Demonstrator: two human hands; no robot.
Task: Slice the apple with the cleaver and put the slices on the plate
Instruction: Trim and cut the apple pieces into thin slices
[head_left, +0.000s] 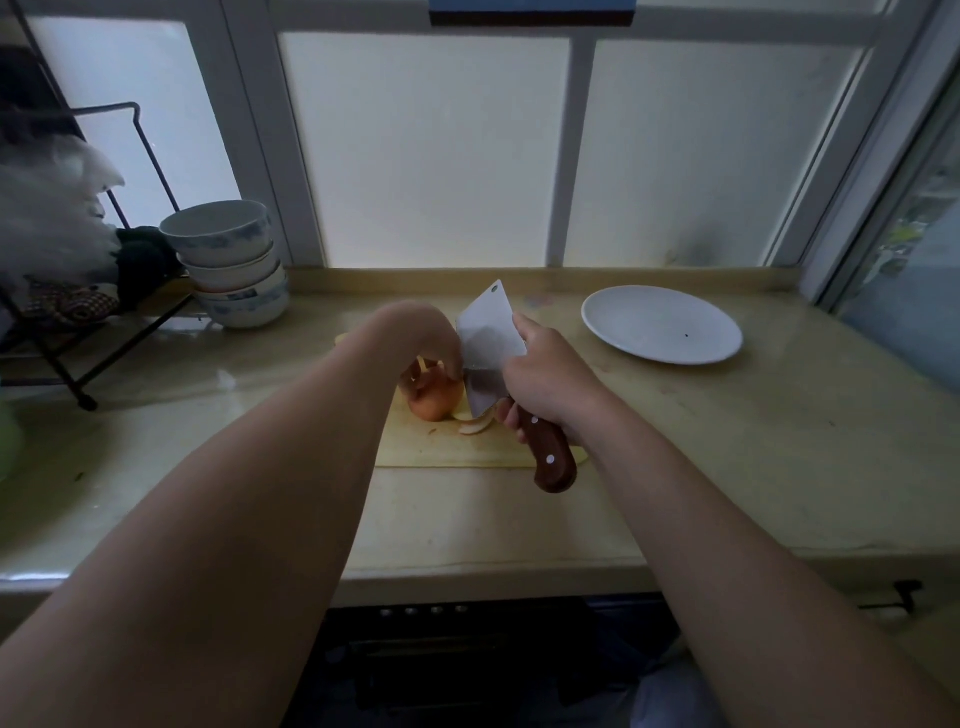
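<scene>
Head view: a cutting board (441, 447) lies on the yellowish surface (727, 441) below a frosted window, and serves as landmark here. Apple (435, 400) sits on the board's middle, partly cut, its cut side facing right. Left hand (415, 338) arches over the apple from the left, fingertips (453, 368) pressing its top; its grip is curled on the apple, not fully closed around it. Right hand (545, 379) is over the board's right part, its grip clenched on the cleaver (491, 353) where blade meets the wooden handle, which sticks out past the board's near edge. Blade stands nearly upright, edge down, flat side just beside the apple's cut face; whether it touches cannot be told. Two or three pale slices (475, 421) lie on the board at the blade's foot, just right of the apple. Plate (662, 325), white, sits on the surface well right of the board and further back; no slices on it. Stacked bowls (231, 265) stand left of the board, toward the window, beside a dark wire rack (78, 332).
</scene>
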